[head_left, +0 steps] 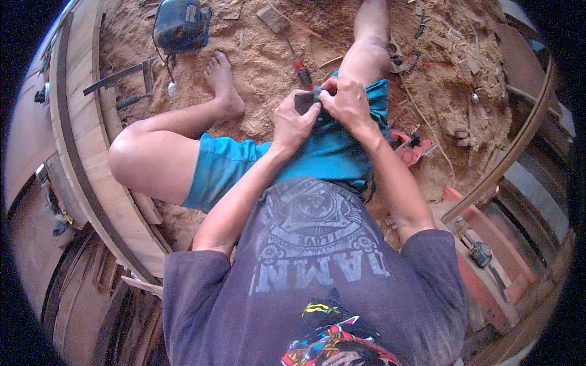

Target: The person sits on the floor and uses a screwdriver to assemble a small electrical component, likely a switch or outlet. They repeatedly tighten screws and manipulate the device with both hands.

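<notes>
Over my lap, my left hand (293,124) is closed around a small dark rectangular block (303,102), with the thumb along its side. Right beside it, my right hand (347,105) is closed, thumb and fingers pinched together. Whatever its fingertips grip is too small or hidden to make out. The two hands almost touch at the fingertips. Just beyond them, a tool with a red and black handle (302,72) and a thin shaft lies on the sawdust.
Sawdust and wood scraps (262,67) cover the ground. A dark blue rounded machine (181,25) stands far left, near a metal square-shaped tool (122,76). A red tool (412,148) lies right of my lap. Long boards (76,122) run along the left; a curved wooden strip (513,165) crosses the right.
</notes>
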`<state>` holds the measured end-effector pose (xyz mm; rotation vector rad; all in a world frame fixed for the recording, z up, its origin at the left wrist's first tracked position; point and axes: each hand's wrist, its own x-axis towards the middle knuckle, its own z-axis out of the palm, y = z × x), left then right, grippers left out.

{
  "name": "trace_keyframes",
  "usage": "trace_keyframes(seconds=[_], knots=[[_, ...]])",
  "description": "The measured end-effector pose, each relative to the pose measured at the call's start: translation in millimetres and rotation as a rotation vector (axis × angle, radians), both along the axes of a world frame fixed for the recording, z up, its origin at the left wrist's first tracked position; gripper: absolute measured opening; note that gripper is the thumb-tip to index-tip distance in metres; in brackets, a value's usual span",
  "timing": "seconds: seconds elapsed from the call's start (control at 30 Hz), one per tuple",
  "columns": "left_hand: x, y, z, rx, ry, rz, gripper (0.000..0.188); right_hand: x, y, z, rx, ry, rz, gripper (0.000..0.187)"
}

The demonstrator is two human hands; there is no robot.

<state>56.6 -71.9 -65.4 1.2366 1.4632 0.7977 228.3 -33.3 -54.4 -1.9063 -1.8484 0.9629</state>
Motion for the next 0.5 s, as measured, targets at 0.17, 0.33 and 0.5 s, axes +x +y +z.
trace_keyframes(seconds=[0.17,0.33,0.5], knots=[[-2.1,1.0,21.9,-0.135,-0.090,0.002,0.025,11.4,25.7,-19.1,0.248,0.075,-0.275,0.019],[-16.6,6.8,21.8,-0.429,-0.523,0.193,0.026,44.7,62.5,9.5,0.505,-0.091,-0.277,0.037],[-27.3,11.7,20.4,-0.545,-0.764,0.209,0.028,40.6,23.6,54.6,0.393,0.143,0.602,0.055]])
